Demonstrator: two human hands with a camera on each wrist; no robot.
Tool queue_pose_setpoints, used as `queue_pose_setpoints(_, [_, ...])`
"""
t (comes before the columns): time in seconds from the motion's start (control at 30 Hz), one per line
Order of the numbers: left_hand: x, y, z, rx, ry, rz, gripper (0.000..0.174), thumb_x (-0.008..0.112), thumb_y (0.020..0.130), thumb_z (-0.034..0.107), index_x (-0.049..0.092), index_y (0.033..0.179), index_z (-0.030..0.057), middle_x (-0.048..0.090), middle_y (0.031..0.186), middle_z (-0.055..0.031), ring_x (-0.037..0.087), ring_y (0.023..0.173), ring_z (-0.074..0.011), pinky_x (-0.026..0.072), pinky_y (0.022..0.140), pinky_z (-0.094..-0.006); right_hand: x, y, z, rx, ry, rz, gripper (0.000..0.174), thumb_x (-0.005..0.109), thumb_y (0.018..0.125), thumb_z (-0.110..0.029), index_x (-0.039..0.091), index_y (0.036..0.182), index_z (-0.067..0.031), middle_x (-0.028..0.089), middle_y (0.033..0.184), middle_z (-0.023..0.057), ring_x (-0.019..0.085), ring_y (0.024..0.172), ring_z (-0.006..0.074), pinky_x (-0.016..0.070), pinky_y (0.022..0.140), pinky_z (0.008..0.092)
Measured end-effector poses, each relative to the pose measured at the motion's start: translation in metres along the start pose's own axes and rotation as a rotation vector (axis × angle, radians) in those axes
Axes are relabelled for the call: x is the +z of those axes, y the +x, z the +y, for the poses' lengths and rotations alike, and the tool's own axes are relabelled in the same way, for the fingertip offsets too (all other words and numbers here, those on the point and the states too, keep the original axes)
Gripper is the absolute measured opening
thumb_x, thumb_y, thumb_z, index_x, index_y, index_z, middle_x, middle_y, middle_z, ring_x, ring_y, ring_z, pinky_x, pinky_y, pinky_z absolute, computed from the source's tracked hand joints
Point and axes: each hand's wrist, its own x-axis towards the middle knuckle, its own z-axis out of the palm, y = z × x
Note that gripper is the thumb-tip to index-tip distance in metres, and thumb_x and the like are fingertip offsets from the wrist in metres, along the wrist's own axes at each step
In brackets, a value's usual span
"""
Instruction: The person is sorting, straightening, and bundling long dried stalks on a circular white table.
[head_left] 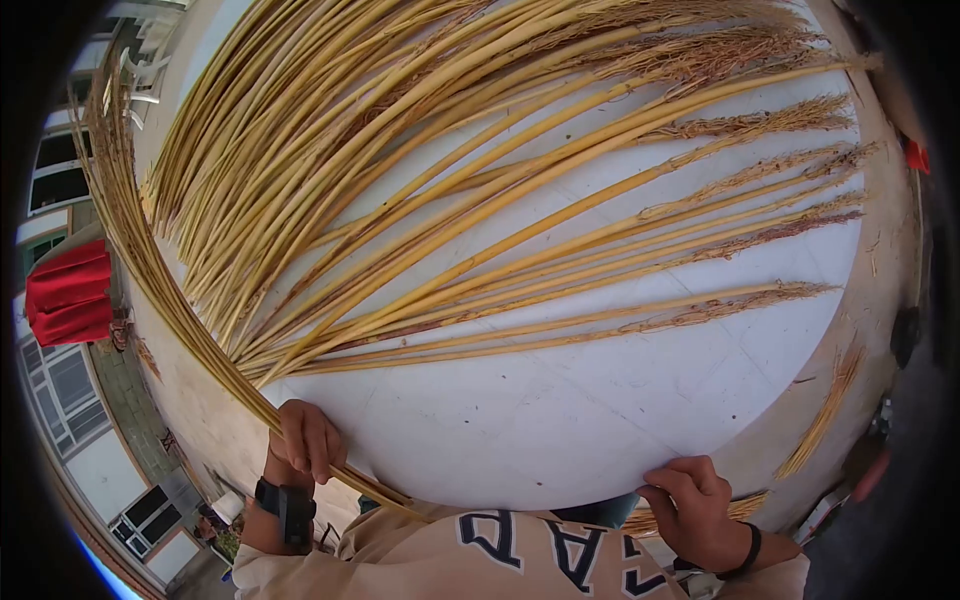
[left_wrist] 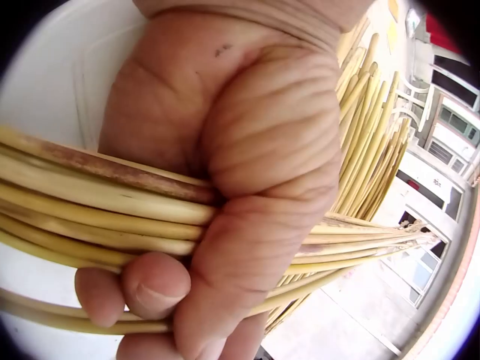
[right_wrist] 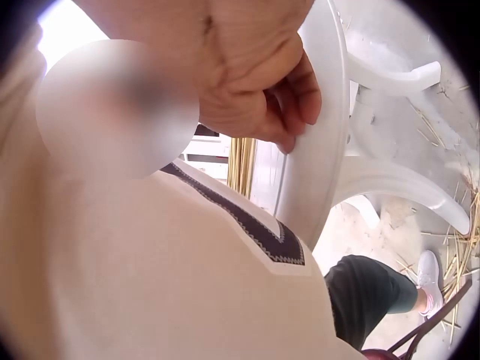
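My left hand (head_left: 305, 440) grips a bundle of long dry broomcorn stalks (head_left: 190, 310) at the near left edge of the table. The bundle slants up to the far left, brushy heads outward, and its cut ends reach the shirt front. In the left wrist view the thumb lies over the stalks (left_wrist: 105, 214) and fingertips show below, with a few stalks apart from the rest. My right hand (head_left: 695, 510) is at the near right edge of the white table (head_left: 520, 430), holding no stalks. Its bent fingers (right_wrist: 304, 97) rest at the table's rim.
A large spread of stalks (head_left: 400, 130) covers the far part of the table, brushy heads to the right. Small bundles (head_left: 825, 415) lie beyond the right edge. White curved chair parts (right_wrist: 405, 184) and scattered straw are below the table. A red cloth (head_left: 70, 290) hangs at left.
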Motion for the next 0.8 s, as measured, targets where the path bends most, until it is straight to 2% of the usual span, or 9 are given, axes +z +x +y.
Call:
queue_pose_setpoints(0.17, [-0.001,-0.003,0.001,-0.019,-0.053,0.037,0.001,0.061,0.073,0.001,0.061,0.072,0.0014,0.062,0.069,-0.0208,0.05,0.051,-0.0227,0.0356,0.049,-0.0328,-0.005,0.006,-0.014,0.183,0.043,-0.044,0.019,0.069,0.07,-0.005,0.059,0.085,-0.0079,0.052,0.082,0.0082,0.056,0.06,0.0239,0.0461,0.051,0.0318])
queue_pose_setpoints(0.27, [0.003,-0.003,0.004,-0.029,-0.036,0.046,0.003,0.062,0.072,0.003,0.06,0.07,0.0017,0.061,0.067,-0.0187,0.054,0.055,-0.0237,0.0376,0.052,-0.0341,-0.002,0.004,-0.014,0.178,0.017,-0.017,0.019,0.068,0.071,-0.005,0.058,0.086,-0.0085,0.052,0.082,0.0081,0.057,0.062,0.0248,0.0465,0.053,0.0332])
queue_pose_setpoints(0.47, [0.025,-0.007,0.009,-0.04,0.008,0.239,0.006,0.064,0.068,0.001,0.06,0.072,0.0016,0.06,0.066,-0.0176,0.057,0.062,-0.0246,0.0404,0.056,-0.0348,-0.023,0.011,-0.023,0.163,0.035,-0.117,0.021,0.067,0.072,-0.005,0.057,0.089,-0.0072,0.052,0.082,0.0084,0.058,0.064,0.0236,0.0473,0.057,0.0315])
queue_pose_setpoints(0.53, [0.037,-0.01,0.02,0.013,0.013,0.231,0.008,0.064,0.066,-0.001,0.06,0.073,0.0012,0.061,0.068,-0.0189,0.055,0.057,-0.024,0.0398,0.051,-0.0326,-0.032,0.01,-0.026,0.168,0.091,-0.171,0.021,0.067,0.072,-0.005,0.056,0.091,-0.0063,0.053,0.082,0.0083,0.058,0.063,0.0224,0.0473,0.058,0.0306])
queue_pose_setpoints(0.6, [0.053,-0.014,0.038,0.027,0.034,0.238,0.009,0.064,0.065,-0.002,0.06,0.073,0.0009,0.061,0.07,-0.0202,0.054,0.054,-0.0229,0.0374,0.044,-0.0299,-0.04,0.008,-0.027,0.321,0.188,-0.199,0.021,0.065,0.075,-0.005,0.055,0.094,-0.0028,0.057,0.082,0.0076,0.059,0.065,0.017,0.0475,0.059,0.0281])
queue_pose_setpoints(0.63, [0.062,-0.015,0.048,0.057,0.053,0.236,0.009,0.065,0.066,-0.001,0.059,0.073,0.0001,0.061,0.071,-0.0217,0.052,0.05,-0.0199,0.0383,0.042,-0.0279,-0.047,0.011,-0.037,0.311,0.177,-0.206,0.021,0.065,0.075,-0.005,0.055,0.094,-0.0028,0.057,0.082,0.0076,0.059,0.065,0.017,0.0475,0.059,0.0281])
queue_pose_setpoints(0.7, [0.079,-0.021,0.072,0.073,0.066,0.291,0.009,0.065,0.066,-0.001,0.059,0.073,-0.0002,0.061,0.071,-0.0223,0.051,0.048,-0.0186,0.0409,0.044,-0.0279,-0.07,0.019,-0.066,0.51,0.366,-0.269,0.019,0.062,0.079,-0.005,0.054,0.095,-0.0006,0.059,0.082,0.0067,0.059,0.068,0.0126,0.0482,0.06,0.0254])
queue_pose_setpoints(0.77, [0.097,-0.023,0.093,0.095,0.137,0.411,0.01,0.064,0.068,0.0,0.058,0.076,-0.0006,0.061,0.069,-0.0229,0.047,0.043,-0.0144,0.0469,0.048,-0.0273,-0.09,0.036,-0.097,0.507,0.446,-0.251,0.017,0.06,0.08,-0.004,0.053,0.096,-0.0004,0.059,0.085,0.007,0.06,0.07,0.0126,0.0491,0.061,0.0249])
queue_pose_setpoints(0.8, [0.105,-0.025,0.102,0.096,0.126,0.401,0.01,0.064,0.068,0.0,0.058,0.076,-0.0006,0.061,0.069,-0.0229,0.047,0.043,-0.0144,0.0469,0.048,-0.0273,-0.099,0.047,-0.113,0.512,0.538,-0.229,0.017,0.058,0.082,-0.002,0.053,0.097,-0.0003,0.059,0.088,0.0073,0.06,0.073,0.0127,0.0499,0.062,0.0245])
